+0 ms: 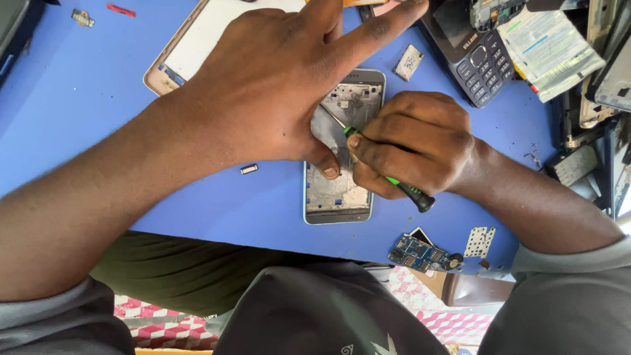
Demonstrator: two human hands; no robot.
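An opened smartphone frame (338, 190), silver and stripped of its back, lies on the blue table (79, 112). My left hand (276, 79) lies flat over its upper left part, thumb pressing on the frame's middle, fingers spread. My right hand (414, 141) is shut on a small screwdriver (407, 189) with a green and black handle. Its thin shaft points up-left into the phone's upper section. Part of the frame is hidden under both hands.
A white phone housing (181, 56) lies at the back left. A dark keypad phone (476, 62), papers (552, 43) and phone parts crowd the right edge. A small blue circuit board (420, 253) and a perforated metal shield (480, 241) sit near the front edge. A tiny component (249, 169) lies left of the frame.
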